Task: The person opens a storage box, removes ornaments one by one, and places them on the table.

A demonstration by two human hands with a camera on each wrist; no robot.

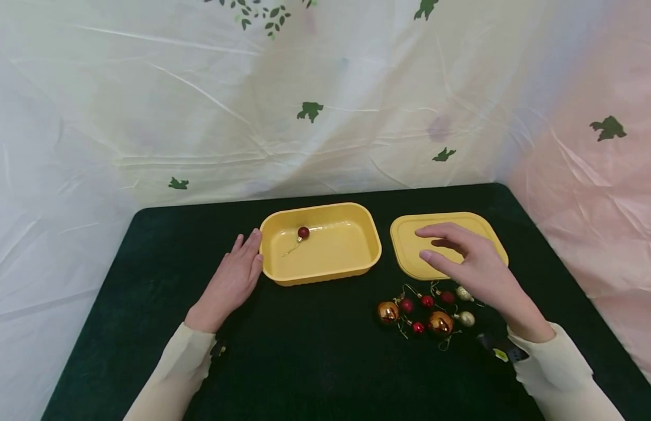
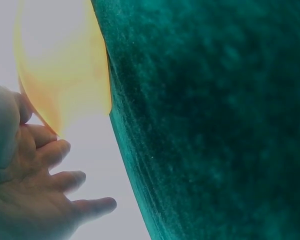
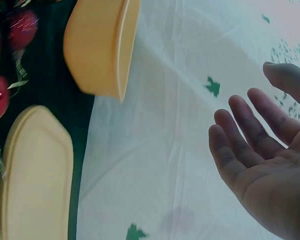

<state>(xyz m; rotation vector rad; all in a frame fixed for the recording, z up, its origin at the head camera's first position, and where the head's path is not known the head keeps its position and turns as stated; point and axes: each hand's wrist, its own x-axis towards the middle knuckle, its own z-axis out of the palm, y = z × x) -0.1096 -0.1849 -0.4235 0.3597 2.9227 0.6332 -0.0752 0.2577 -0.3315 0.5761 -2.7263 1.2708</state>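
Observation:
A yellow rectangular container (image 1: 336, 270) stands on the dark green table, with one small dark red bauble (image 1: 303, 233) on a thin gold string inside it. My left hand (image 1: 233, 278) touches the container's left end, its fingers extended. Over the yellow lid (image 1: 409, 228) hovers my right hand (image 1: 475, 266), thumb and fingers apart and nothing between them. In the right wrist view the same hand (image 3: 270, 165) shows a bare palm. Just in front of the lid lies a cluster of baubles: copper-orange ones (image 1: 388, 313), small red ones (image 1: 418, 327) and pale gold ones (image 1: 466, 318).
The dark green tabletop (image 1: 304, 356) has a white cloth backdrop (image 1: 225, 128) with green leaf prints behind it. A pinkish cloth (image 1: 594, 193) hangs along the right side. The lid lies to the right of the container, a narrow gap between them.

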